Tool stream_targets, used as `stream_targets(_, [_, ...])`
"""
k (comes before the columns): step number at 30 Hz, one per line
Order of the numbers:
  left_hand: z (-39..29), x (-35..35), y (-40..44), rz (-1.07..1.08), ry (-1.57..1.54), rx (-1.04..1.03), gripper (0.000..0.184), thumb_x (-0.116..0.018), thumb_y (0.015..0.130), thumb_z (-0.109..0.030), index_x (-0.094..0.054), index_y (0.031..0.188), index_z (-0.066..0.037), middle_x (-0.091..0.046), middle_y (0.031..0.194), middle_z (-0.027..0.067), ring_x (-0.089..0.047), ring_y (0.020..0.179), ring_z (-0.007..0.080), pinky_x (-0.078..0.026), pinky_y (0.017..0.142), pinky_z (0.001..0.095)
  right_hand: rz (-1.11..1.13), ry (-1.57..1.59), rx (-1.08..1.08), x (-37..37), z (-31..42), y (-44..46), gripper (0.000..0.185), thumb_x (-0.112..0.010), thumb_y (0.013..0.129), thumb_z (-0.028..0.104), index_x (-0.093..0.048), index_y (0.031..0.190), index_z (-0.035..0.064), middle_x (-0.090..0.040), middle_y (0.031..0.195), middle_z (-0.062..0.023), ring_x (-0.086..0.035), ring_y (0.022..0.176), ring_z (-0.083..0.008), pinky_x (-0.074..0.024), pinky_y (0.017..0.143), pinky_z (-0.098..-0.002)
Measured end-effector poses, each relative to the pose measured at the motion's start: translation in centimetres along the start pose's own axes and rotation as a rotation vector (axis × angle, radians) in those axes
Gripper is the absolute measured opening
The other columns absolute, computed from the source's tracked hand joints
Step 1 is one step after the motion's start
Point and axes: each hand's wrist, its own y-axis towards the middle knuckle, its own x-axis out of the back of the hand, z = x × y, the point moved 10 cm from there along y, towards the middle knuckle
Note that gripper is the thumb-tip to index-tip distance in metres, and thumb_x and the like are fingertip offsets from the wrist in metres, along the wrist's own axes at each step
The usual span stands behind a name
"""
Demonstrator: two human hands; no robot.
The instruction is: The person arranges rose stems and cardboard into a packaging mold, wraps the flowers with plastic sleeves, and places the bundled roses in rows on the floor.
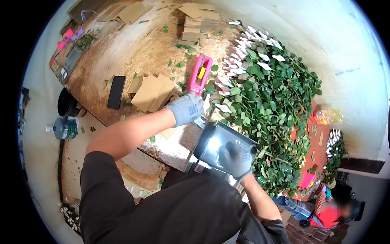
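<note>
My left hand (pixel 187 109), in a grey glove, is closed at the near end of a pink stapler-like tool (pixel 199 76) with a yellow part inside its frame. The hidden fingers leave the exact grip unclear. Gloved as well, my right hand (pixel 239 160) lies with fingers extended on a shiny metal box-shaped holder (pixel 212 143) in front of my body. Just right of my left hand, pale wrapped flower heads (pixel 223 107) point toward the tool. A large heap of leafy stems (pixel 272 105) lies beside the holder.
Cardboard pieces (pixel 152 92) and a black phone (pixel 116 92) lie on the worn table (pixel 105 53). More cardboard is stacked (pixel 194 28) at the far side. A water jug (pixel 67 128) and black bucket (pixel 66 102) stand left. Another person (pixel 325 213) is at lower right.
</note>
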Motion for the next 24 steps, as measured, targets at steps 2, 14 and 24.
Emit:
stream_targets(2, [-1.3, -1.3, 0.9, -0.111, 0.136, -0.044, 0.021, -0.054, 0.095, -0.02, -0.069, 0.104, -0.009, -0.064, 0.101, 0.0067, -0.061, 0.096, 0.0251, -0.045, 0.092, 0.0442, -0.058, -0.096, 0.06, 0.8, 1.0, 0.3, 0.037, -0.072, 0.096, 0.035, -0.065, 0.08, 0.0023, -0.065, 0.07, -0.018, -0.064, 0.062, -0.0373, -0.0481, 0.058, -0.045])
stream_targets(14, [-1.8, -2.0, 3.1, -0.322, -0.056, -0.073, 0.016, -0.056, 0.092, -0.021, -0.068, 0.098, -0.013, -0.061, 0.095, 0.0038, -0.06, 0.095, 0.0229, -0.046, 0.087, 0.0416, -0.077, -0.201, 0.162, 1.0, 2.6, 0.3, 0.031, -0.072, 0.095, 0.03, -0.066, 0.08, 0.0034, -0.065, 0.073, -0.0178, -0.064, 0.065, -0.0392, -0.0484, 0.058, -0.0453])
stream_targets(24, [-2.0, -3.2, 3.5, -0.187, -0.12, -0.029, 0.013, -0.056, 0.093, -0.021, -0.068, 0.097, -0.015, -0.063, 0.097, 0.0045, -0.062, 0.093, 0.0234, -0.047, 0.082, 0.0397, -0.079, -0.158, 0.127, 1.5, 2.7, 0.4, 0.031, -0.073, 0.095, 0.03, -0.064, 0.08, 0.0044, -0.063, 0.068, -0.0182, -0.063, 0.062, -0.0389, -0.0472, 0.056, -0.0452])
